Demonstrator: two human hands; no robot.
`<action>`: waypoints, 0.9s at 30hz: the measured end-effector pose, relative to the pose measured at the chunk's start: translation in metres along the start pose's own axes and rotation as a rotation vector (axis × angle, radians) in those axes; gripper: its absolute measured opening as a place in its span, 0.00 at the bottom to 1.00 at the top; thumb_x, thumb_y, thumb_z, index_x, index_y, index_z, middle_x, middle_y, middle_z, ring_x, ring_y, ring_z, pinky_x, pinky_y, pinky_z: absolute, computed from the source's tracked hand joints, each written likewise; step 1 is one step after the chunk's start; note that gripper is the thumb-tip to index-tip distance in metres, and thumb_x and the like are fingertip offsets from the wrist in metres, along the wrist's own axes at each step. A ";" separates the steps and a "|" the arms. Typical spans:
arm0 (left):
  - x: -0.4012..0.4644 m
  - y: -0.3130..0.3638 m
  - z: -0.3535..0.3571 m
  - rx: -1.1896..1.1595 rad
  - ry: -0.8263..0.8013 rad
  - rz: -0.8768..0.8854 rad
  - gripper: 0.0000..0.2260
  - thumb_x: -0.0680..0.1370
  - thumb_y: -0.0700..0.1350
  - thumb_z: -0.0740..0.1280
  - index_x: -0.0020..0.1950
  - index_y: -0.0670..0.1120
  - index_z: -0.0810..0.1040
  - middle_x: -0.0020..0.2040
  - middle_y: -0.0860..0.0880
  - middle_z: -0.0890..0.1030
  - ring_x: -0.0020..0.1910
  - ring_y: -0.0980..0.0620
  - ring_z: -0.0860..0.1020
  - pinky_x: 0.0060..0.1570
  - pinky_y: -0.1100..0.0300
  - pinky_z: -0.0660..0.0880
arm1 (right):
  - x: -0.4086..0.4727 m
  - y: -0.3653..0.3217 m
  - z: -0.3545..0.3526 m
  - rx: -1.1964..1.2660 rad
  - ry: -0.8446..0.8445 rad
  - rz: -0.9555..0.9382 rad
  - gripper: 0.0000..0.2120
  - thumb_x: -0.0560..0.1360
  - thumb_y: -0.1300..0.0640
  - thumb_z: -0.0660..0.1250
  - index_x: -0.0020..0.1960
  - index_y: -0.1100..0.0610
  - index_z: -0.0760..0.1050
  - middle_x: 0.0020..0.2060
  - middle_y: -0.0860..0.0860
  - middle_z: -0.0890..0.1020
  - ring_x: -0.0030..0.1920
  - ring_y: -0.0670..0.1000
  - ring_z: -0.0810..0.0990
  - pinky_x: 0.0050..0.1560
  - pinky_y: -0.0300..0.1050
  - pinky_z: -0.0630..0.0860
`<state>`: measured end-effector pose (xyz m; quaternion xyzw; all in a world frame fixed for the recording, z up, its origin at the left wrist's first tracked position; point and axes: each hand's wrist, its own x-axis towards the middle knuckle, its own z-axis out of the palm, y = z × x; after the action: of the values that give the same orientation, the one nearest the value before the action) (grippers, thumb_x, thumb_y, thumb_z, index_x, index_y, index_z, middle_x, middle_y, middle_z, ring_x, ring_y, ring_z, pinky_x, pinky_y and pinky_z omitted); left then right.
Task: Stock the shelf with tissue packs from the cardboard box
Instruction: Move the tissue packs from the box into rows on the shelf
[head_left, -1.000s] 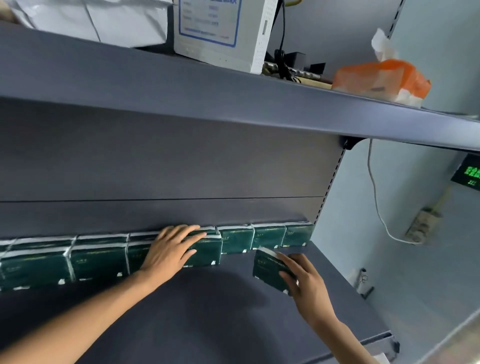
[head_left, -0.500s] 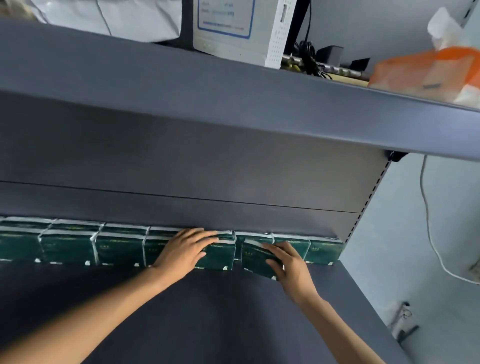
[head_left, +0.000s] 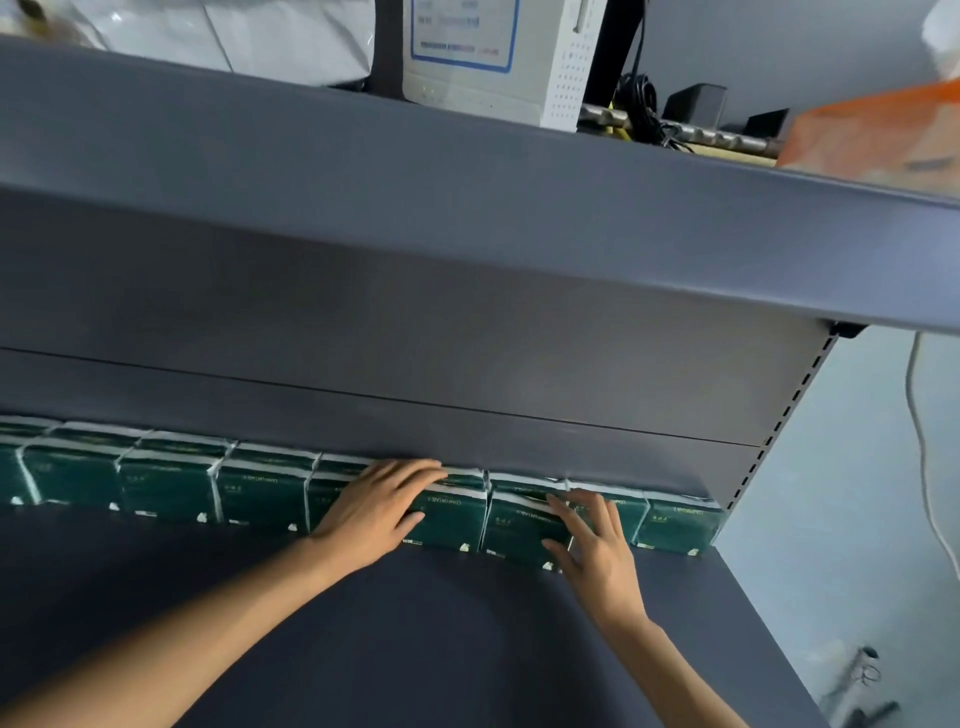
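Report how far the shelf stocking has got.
Done: a row of green packs lines the back of the shelf, nearly to its right end. In hand: the right hand presses a front pack in; the left hand rests on its neighbours. Left: the shelf's bare front. The box is out of view.

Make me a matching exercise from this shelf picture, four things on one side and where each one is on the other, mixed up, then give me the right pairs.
Things:
1. left hand
2. right hand
3. white box with a blue-framed label
4. orange pack

Places:
A. far right of the upper shelf
B. flat on a green tissue pack near the right end of the row
C. upper shelf, near the middle
D. flat on the green tissue packs left of the other hand

Pairs: 1-D, 2-B, 3-C, 4-A
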<state>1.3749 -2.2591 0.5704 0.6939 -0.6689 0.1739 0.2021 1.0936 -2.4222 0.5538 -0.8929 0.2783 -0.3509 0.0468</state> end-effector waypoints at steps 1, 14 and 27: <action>-0.002 0.000 -0.001 0.000 0.019 -0.022 0.27 0.77 0.52 0.72 0.74 0.53 0.69 0.72 0.56 0.71 0.67 0.55 0.73 0.69 0.56 0.70 | 0.000 0.002 0.000 0.002 0.008 -0.011 0.25 0.70 0.58 0.78 0.66 0.52 0.77 0.60 0.48 0.74 0.59 0.53 0.72 0.42 0.47 0.80; -0.007 0.002 -0.004 0.052 0.039 -0.064 0.22 0.77 0.54 0.71 0.69 0.52 0.73 0.66 0.56 0.76 0.64 0.56 0.76 0.64 0.59 0.74 | 0.011 0.002 0.011 -0.014 0.008 -0.113 0.22 0.71 0.61 0.76 0.63 0.53 0.78 0.63 0.49 0.75 0.65 0.54 0.72 0.56 0.46 0.77; 0.001 0.011 -0.012 -0.010 0.019 -0.112 0.17 0.76 0.54 0.72 0.64 0.52 0.77 0.63 0.58 0.76 0.62 0.57 0.75 0.61 0.57 0.76 | 0.014 -0.002 -0.001 0.023 -0.022 -0.120 0.21 0.73 0.58 0.75 0.65 0.55 0.77 0.62 0.47 0.77 0.64 0.52 0.74 0.61 0.47 0.74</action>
<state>1.3648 -2.2541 0.5823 0.7275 -0.6281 0.1654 0.2211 1.1025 -2.4281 0.5637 -0.9112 0.2195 -0.3465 0.0389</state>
